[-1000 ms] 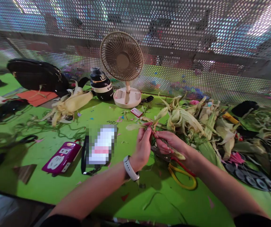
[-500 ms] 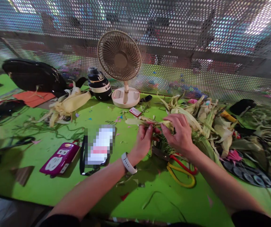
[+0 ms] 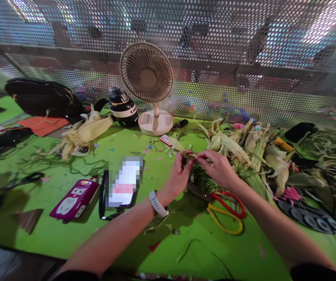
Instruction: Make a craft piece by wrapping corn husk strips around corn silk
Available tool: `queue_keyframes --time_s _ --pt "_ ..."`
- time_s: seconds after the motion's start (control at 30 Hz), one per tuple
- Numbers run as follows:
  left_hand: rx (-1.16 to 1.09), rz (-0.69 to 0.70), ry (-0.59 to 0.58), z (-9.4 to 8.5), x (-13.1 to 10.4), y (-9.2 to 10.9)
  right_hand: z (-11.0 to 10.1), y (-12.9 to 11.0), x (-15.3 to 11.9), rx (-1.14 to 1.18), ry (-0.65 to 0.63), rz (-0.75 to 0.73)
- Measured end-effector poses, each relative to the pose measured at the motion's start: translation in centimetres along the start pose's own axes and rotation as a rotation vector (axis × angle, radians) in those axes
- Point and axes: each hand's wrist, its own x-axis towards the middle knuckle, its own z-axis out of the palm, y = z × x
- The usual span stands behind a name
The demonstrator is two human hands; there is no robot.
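Note:
Near the middle of the green table, my left hand [image 3: 179, 175] pinches a pale corn husk strip [image 3: 177, 145], whose free end points up and left. Close against it on the right, my right hand [image 3: 217, 167] has its fingertips closed on the same strip. Scissors with red and yellow handles [image 3: 226, 228] lie below my right hand, their blades partly under green strands [image 3: 204, 179]. A heap of dried husks [image 3: 229, 145] rests behind and to the right of my hands. The fingertips partly hide the held piece.
A fan [image 3: 155, 121], a black bottle [image 3: 124, 109] and a black bag [image 3: 43, 97] stand along the perforated screen. A phone [image 3: 125, 181], a purple case [image 3: 74, 199], black scissors [image 3: 29, 179] and a husk bundle [image 3: 88, 130] lie left. A black disc-covered object [image 3: 308, 218] sits right.
My hands have drawn closer together on the husk strip, and my right hand's fingers have come down into a pinch. The strip's free end now tilts upward more.

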Motion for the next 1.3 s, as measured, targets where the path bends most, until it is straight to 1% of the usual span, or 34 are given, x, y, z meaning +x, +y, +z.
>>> queue_keyframes --time_s 0.13,0.2,0.27,0.37,0.43,0.57,0.7,0.77,0.9,0.97,1.07,1.13,1.2,1.3 --pt "-0.012 0.008 -0.034 -0.1 0.2 -0.1 -0.2 0.2 0.0 -0.035 0.049 0.033" --pt "-0.017 0.008 -0.033 -0.1 0.3 0.0 -0.3 0.2 0.1 0.005 0.037 0.058" --pt "-0.027 0.012 -0.03 -0.1 0.3 0.0 -0.5 0.2 0.2 0.034 -0.027 0.053" --pt "-0.049 0.011 -0.029 -0.2 0.3 0.1 -0.6 0.2 0.3 0.039 -0.165 0.029" --pt "-0.061 -0.002 -0.037 -0.3 0.3 0.2 -0.6 0.2 0.4 0.053 -0.205 0.031" --pt "-0.092 -0.034 -0.061 -0.3 0.2 0.6 -0.8 0.2 0.5 0.018 -0.173 0.031" --pt "-0.128 -0.045 -0.043 -0.2 0.2 0.9 -1.1 0.2 0.5 0.017 -0.174 0.055" --pt "-0.155 -0.05 -0.038 -0.1 0.1 1.0 -1.0 -0.1 0.4 0.04 -0.147 0.098" --pt "-0.206 -0.048 -0.058 0.1 0.0 1.6 -0.4 -0.9 0.1 0.149 -0.089 0.26" --pt "-0.211 -0.069 -0.051 0.0 0.0 1.8 -0.1 -1.2 -0.1 0.152 -0.036 0.276" --pt "-0.184 -0.082 -0.023 -0.3 0.1 1.9 0.2 -1.1 -0.1 0.157 0.021 0.251" --pt "-0.129 -0.079 0.006 -0.5 0.1 1.8 0.3 -1.0 -0.1 0.235 0.001 0.255" --pt "-0.069 -0.066 0.043 -0.5 0.1 1.7 0.2 -0.9 0.0 0.362 -0.045 0.269" --pt "-0.017 -0.018 0.093 -0.5 -0.1 1.7 -0.1 -1.0 0.1 0.584 -0.191 0.322"
